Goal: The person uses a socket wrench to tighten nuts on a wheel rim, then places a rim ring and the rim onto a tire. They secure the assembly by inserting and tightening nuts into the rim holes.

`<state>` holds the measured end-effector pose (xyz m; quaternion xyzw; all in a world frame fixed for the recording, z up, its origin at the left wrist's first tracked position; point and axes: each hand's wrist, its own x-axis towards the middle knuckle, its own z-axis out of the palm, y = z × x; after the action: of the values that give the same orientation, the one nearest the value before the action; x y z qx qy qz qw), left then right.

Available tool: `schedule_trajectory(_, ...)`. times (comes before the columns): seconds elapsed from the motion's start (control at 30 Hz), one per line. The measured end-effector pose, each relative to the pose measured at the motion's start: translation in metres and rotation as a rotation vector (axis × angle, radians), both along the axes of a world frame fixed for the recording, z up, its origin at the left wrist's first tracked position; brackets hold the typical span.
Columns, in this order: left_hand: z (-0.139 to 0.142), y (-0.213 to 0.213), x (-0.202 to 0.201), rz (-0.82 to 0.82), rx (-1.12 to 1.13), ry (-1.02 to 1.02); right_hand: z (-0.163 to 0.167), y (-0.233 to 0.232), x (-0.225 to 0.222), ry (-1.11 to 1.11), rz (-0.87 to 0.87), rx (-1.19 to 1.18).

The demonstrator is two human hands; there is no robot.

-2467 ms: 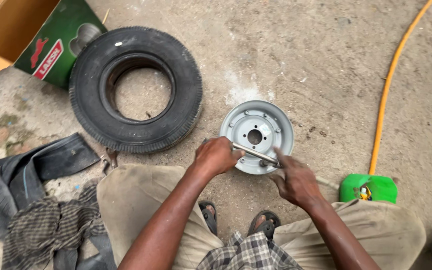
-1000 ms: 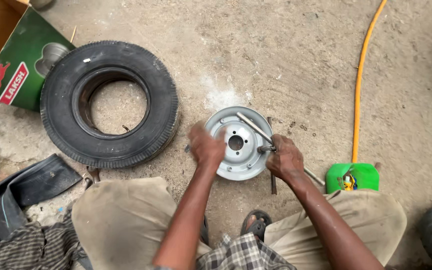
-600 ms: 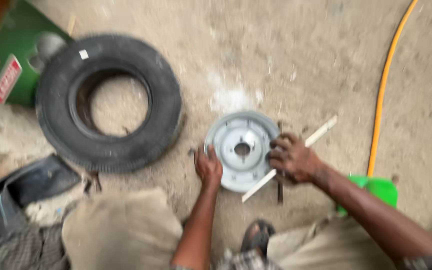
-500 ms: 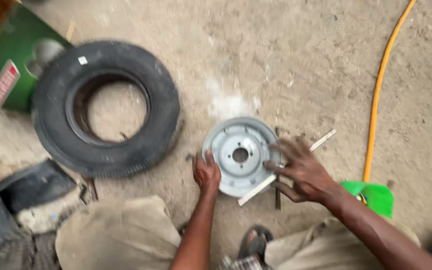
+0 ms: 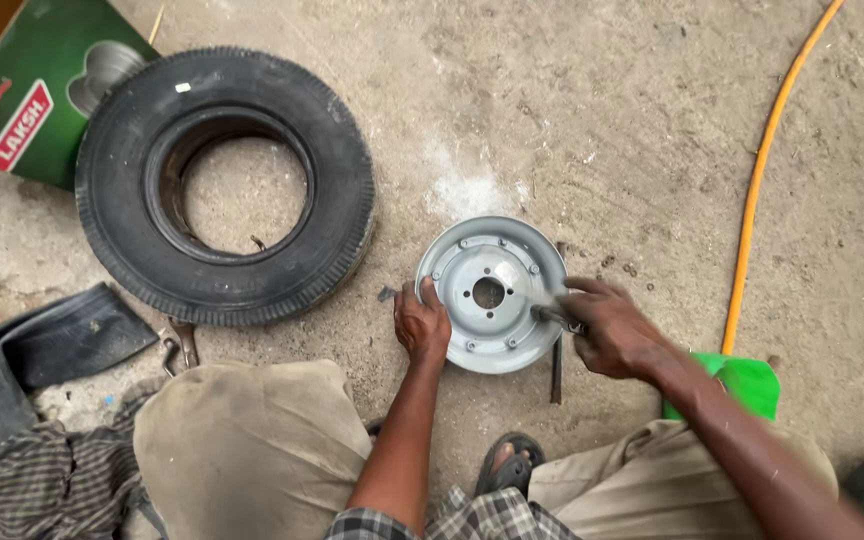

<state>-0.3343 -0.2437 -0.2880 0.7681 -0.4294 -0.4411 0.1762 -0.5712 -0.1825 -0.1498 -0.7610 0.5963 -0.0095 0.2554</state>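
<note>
A small grey metal wheel rim [image 5: 487, 280] lies flat on the concrete floor in front of my knees. My left hand [image 5: 422, 325] grips its near left edge. My right hand [image 5: 607, 328] is closed around a dark metal tool [image 5: 550, 314] whose tip rests on the rim's right side. A thin dark metal bar [image 5: 556, 370] lies on the floor just below that hand.
A black tyre [image 5: 222, 185] lies flat to the left, with a green cardboard box [image 5: 32, 100] behind it. A black inner tube [image 5: 42, 350] and checked cloth [image 5: 42, 480] sit at the left. An orange hose [image 5: 762, 170] runs along the right, near a green object [image 5: 747, 385].
The long pale bar my right hand swung across the rim is gone from it; that hand now holds a short dark tool at the rim's right edge. My left hand stays on the rim.
</note>
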Motion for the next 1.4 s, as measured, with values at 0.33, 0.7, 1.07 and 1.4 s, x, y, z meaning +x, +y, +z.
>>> schedule_trajectory(0.33,-0.013,-0.001,-0.002,0.024,0.012,0.010,0.016,0.054,0.010,-0.043,-0.389,-0.350)
schedule_trajectory(0.7,-0.016,0.003,-0.002,-0.007,-0.053,-0.015,0.023,0.011,0.011,0.226,0.074,-0.084)
schedule_trajectory(1.07,-0.016,0.000,-0.003,-0.021,-0.036,-0.067,0.067,0.024,0.024,-0.107,-0.439,0.111)
schedule_trajectory(1.4,-0.007,-0.001,0.000,-0.022,0.004,-0.029,0.010,-0.001,0.008,0.072,-0.200,0.007)
